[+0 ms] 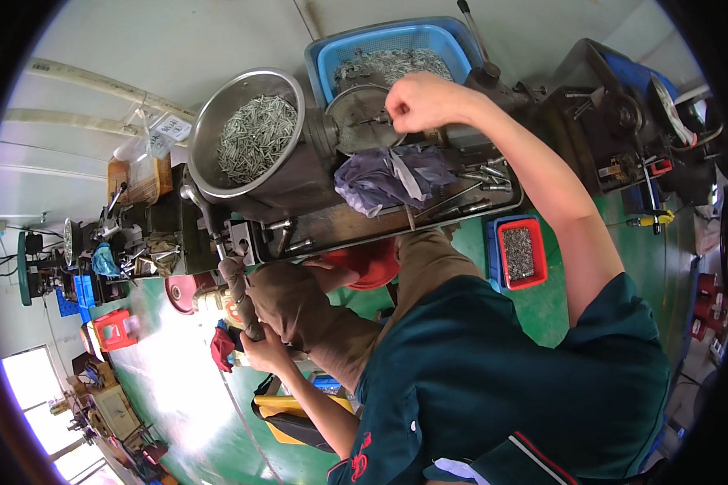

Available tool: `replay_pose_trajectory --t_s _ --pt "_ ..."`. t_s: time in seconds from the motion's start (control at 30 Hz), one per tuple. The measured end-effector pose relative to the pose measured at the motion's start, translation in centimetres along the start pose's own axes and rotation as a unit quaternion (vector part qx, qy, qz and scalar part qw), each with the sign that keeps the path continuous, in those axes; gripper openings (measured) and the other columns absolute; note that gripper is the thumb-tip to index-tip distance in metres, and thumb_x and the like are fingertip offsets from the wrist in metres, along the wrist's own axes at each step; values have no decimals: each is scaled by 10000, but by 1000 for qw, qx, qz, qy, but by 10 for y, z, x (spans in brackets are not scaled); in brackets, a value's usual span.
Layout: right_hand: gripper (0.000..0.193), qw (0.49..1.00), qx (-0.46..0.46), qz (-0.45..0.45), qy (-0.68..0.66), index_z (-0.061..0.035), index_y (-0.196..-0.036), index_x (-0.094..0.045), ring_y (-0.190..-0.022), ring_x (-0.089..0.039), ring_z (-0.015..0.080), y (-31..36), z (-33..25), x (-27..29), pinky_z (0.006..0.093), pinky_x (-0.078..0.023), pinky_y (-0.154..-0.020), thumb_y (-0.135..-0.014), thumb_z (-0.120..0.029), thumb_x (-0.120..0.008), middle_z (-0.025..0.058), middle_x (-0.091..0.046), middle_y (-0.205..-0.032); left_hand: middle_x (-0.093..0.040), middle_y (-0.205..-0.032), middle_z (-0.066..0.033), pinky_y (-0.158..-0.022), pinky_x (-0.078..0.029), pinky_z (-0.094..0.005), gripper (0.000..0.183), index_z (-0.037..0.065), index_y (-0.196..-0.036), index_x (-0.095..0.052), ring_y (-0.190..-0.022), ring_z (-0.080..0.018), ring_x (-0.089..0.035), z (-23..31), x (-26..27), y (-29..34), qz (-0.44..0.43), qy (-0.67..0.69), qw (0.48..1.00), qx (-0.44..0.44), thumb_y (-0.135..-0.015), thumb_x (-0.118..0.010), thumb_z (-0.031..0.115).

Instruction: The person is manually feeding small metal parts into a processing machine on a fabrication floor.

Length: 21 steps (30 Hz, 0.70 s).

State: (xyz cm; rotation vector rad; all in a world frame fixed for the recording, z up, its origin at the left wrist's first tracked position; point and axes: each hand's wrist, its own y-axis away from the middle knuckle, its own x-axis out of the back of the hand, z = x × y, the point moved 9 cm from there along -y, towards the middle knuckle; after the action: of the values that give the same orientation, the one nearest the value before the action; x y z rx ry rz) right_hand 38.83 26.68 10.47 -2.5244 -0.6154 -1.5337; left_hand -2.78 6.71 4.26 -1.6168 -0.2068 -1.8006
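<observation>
Beside the long, dark metal tray (pixel 323 234), the metal lever with a brown wrapped handle (pixel 232 273) is slanting down, looking rigid, probably weighty, best held where the left hand (pixel 267 351) is clamping its wrapped end, while the right hand (pixel 419 103) is hovering, curled, at a slim dark metal spindle (pixel 379 119), grip too hidden to tell!

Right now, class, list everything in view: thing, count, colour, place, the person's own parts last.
Metal bowl: one, silver, upper left
Pins: many, silver, in the bowl
Basket: one, blue, top centre
Round plate: one, grey, in front of basket
Cloth: one, purple-grey, below plate
Tray: one, dark, across the centre
Tools: several, grey, tray's right end
Lever: one, brown-wrapped, left of tray
Blue bin: one, blue, right of centre
Red bin: one, red, inside blue bin
Stool: one, red, left side
Clutter: uncountable, mixed colours, left background
Shirt: one, dark green, worn
Left hand: one, bare, on lever's end
Right hand: one, bare, beside plate
</observation>
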Motion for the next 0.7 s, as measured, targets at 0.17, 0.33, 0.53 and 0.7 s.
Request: replay_pose_trajectory --t_s 0.17,0.33,0.53,0.7 --pt "125 987 28 -30 152 -24 -594 -581 -632 -556 318 16 -17 -49 408 -435 -575 -580 -143 -548 154 -558 -599 -570 -633 -161 -510 -405 -450 305 55 -748 -563 -587 -367 -547 -2 -2 -1 -13 -4 1000 13 -628 -605 332" --pt "94 978 50 72 188 -34 -558 -553 -681 -544 291 24 -14 -58 399 -432 -606 -580 -126 -558 116 -546 -580 -565 -621 -166 -508 -401 -453 295 63 -733 -561 -589 -368 -547 -2 -2 0 -5 13 1000 8 -629 -595 337" --pt "56 973 58 146 171 -48 -576 -545 -721 -527 257 33 -10 -54 367 -434 -630 -589 -97 -569 77 -537 -619 -554 -590 -169 -493 -388 -457 299 59 -695 -542 -559 -370 -539 -4 -4 0 -1 -8 1000 0 -627 -585 347" --pt "58 968 28 219 121 -48 -603 -542 -693 -515 234 42 -3 -49 347 -430 -615 -606 -96 -574 64 -523 -624 -548 -580 -172 -485 -379 -459 305 56 -690 -538 -548 -373 -534 -2 -3 0 1 0 1000 -4 -628 -583 351"
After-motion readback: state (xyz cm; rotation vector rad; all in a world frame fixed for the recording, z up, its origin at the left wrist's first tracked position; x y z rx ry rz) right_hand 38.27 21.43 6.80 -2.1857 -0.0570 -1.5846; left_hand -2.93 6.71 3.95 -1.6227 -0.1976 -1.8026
